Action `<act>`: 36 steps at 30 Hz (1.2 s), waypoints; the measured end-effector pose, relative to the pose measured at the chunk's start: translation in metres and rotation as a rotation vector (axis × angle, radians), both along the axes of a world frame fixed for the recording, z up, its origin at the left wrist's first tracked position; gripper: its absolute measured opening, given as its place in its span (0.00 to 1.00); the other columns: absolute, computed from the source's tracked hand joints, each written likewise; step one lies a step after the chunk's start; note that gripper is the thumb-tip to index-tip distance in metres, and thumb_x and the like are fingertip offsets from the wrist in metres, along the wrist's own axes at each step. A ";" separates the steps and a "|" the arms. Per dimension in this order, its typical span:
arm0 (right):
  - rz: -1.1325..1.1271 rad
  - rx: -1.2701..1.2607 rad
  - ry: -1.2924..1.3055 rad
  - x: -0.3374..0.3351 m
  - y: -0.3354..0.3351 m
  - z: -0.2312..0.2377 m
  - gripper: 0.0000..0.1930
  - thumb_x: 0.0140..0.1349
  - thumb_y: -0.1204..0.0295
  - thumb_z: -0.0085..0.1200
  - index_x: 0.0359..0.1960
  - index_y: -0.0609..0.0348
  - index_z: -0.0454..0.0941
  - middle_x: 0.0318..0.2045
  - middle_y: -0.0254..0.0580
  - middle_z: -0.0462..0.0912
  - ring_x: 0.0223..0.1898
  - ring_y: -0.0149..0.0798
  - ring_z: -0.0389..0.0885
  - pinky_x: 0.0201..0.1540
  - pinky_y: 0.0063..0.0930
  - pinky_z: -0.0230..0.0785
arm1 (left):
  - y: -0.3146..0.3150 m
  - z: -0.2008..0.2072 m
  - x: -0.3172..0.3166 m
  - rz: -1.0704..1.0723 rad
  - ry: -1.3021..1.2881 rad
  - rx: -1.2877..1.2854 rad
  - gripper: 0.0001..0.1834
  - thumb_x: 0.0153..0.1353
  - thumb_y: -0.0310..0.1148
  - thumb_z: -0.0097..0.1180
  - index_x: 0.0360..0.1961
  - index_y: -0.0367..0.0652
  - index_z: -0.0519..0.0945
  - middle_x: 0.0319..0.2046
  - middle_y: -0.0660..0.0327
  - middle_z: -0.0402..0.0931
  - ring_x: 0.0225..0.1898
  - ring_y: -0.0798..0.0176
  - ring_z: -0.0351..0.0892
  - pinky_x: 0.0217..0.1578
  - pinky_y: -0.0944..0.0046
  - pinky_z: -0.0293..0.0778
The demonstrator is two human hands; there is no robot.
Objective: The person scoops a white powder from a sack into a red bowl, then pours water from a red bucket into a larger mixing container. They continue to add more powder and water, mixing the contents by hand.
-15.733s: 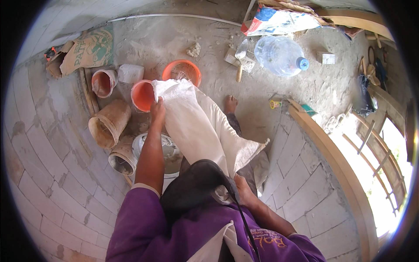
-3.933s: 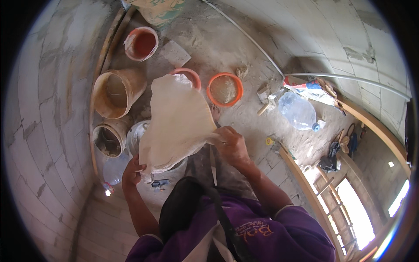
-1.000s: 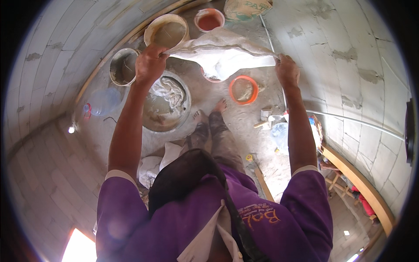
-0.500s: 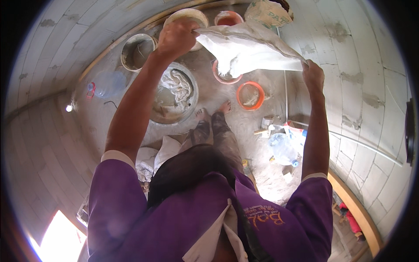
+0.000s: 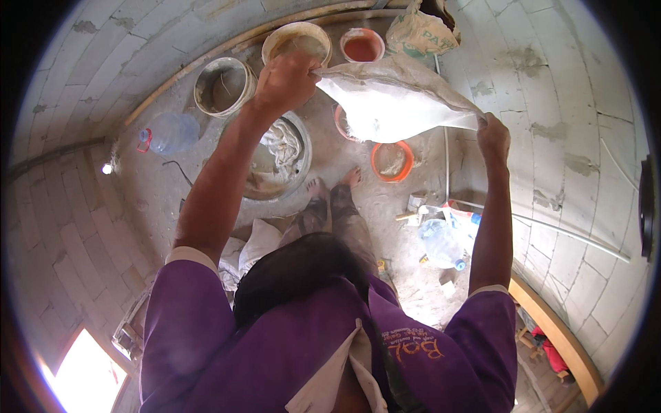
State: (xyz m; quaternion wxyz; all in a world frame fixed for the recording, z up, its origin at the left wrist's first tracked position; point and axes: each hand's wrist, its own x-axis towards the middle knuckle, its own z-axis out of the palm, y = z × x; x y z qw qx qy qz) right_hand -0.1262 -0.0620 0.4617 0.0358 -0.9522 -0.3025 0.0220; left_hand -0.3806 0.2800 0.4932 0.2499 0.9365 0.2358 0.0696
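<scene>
A white woven sack (image 5: 396, 96) hangs stretched between my hands, out in front of me. My left hand (image 5: 288, 84) is closed on its left corner. On the opposite corner my right hand (image 5: 494, 140) is closed too. The sack's upper edge is greyish and creased, and its lower part glows bright in the light. It partly covers a reddish bucket (image 5: 341, 124) behind it. Just below the sack, an orange bucket (image 5: 392, 162) with some pale material inside stands on the floor.
A large round tub (image 5: 303, 162) holding a crumpled cloth (image 5: 282, 141) stands by my feet. Two pale buckets (image 5: 198, 89), a red-filled bucket (image 5: 363, 47) and a paper bag (image 5: 421, 34) line the far wall. Plastic bottles (image 5: 172, 134) (image 5: 441, 242) lie left and right. A thin pipe (image 5: 571, 236) runs along the right.
The sack and both my hands have come slightly lower in view. Both hands keep their hold on its corners.
</scene>
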 end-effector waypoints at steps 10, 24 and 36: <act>-0.148 0.105 0.202 -0.032 -0.057 -0.056 0.12 0.62 0.67 0.48 0.41 0.60 0.75 0.33 0.57 0.80 0.35 0.56 0.80 0.37 0.43 0.71 | -0.097 -0.049 -0.086 -0.087 -0.199 -0.233 0.05 0.48 0.23 0.60 0.28 0.43 0.79 0.30 0.54 0.77 0.31 0.50 0.79 0.30 0.56 0.75; -0.741 0.665 0.919 -0.097 -0.110 -0.092 0.13 0.65 0.75 0.44 0.49 0.65 0.72 0.37 0.42 0.78 0.31 0.35 0.81 0.31 0.23 0.72 | -0.191 -0.088 -0.116 -0.123 0.190 -0.801 0.09 0.53 0.28 0.58 0.36 0.45 0.76 0.35 0.52 0.78 0.40 0.46 0.77 0.39 0.54 0.73; -0.491 0.891 0.844 -0.036 0.002 -0.033 0.17 0.59 0.75 0.46 0.49 0.65 0.75 0.44 0.40 0.79 0.39 0.34 0.80 0.39 0.24 0.75 | -0.073 -0.080 -0.071 0.005 -0.254 -0.392 0.08 0.58 0.32 0.56 0.38 0.44 0.76 0.25 0.55 0.77 0.22 0.54 0.79 0.21 0.59 0.74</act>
